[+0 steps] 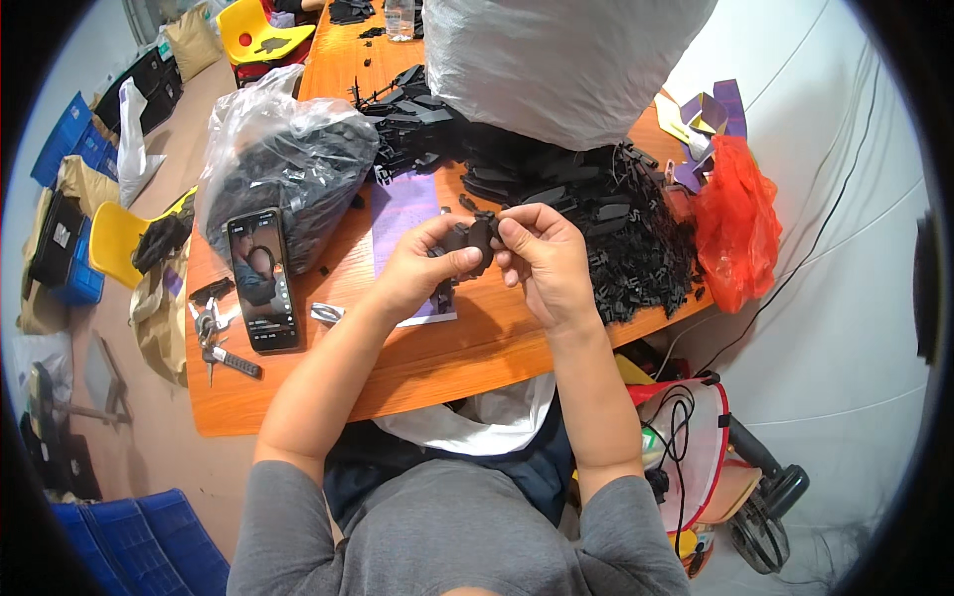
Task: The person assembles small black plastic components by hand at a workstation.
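Observation:
Above the orange table point(457, 363), both my hands meet at a small black plastic part point(480, 241). My left hand point(417, 263) pinches it between thumb and fingers from the left. From the right, the thumb and fingertips of my right hand point(542, 253) close on its upper edge. Its exact kind I cannot make out. Beneath my hands lies a purple and white printed sheet point(402, 214), with more dark pieces partly hidden by the left hand. A big heap of loose black plastic parts point(636, 238) spreads to the right and behind.
A clear bag of black parts point(283, 179) stands at left, beside a phone point(263, 283) and keys point(211, 328). A large white sack point(556, 60) rises at the back. A red plastic bag point(735, 228) sits at the right edge. White sheeting point(487, 422) covers my lap.

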Available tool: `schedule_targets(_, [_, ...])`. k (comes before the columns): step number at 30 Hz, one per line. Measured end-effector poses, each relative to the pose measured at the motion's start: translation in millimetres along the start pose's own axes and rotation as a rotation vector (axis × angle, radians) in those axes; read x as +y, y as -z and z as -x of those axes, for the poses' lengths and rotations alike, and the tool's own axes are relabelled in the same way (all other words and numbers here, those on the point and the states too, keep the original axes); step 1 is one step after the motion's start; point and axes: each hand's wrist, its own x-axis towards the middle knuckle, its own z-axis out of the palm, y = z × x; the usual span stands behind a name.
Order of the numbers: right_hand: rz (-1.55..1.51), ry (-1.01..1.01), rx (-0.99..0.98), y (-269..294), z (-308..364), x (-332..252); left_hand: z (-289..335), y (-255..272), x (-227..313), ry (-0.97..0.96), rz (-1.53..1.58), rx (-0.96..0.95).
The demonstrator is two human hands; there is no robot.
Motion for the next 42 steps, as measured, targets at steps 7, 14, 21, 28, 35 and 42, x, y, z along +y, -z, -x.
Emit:
schedule_targets(7, [0.399,-0.007,-0.060,0.1,7.1,-13.3,2.8,6.7,1.4,0.014,-0.167,-0.050])
schedule_targets(14, [0.136,0.005,-0.153,4.2,14.7,0.1,6.1,3.5,-1.6,0.202,-0.012,-0.162])
schedule_targets(21, [0.103,0.041,-0.113,0.3,19.4,1.7,8.3,-5.0,-5.7,0.209,0.069,-0.194])
schedule_targets(28, [0.311,0.009,0.081,32.3,4.9,-20.9,22.3,-35.1,13.3,0.306,0.473,-0.245])
schedule_targets(35, [1.731,0.498,-0.064,63.6,11.5,16.1,104.7,-82.3,-29.0,0.225,-1.173,-0.653])
schedule_targets(42, [1.797,0.576,-0.078,64.5,7.9,24.5,135.9,-65.1,-95.7,0.550,-1.322,-0.450])
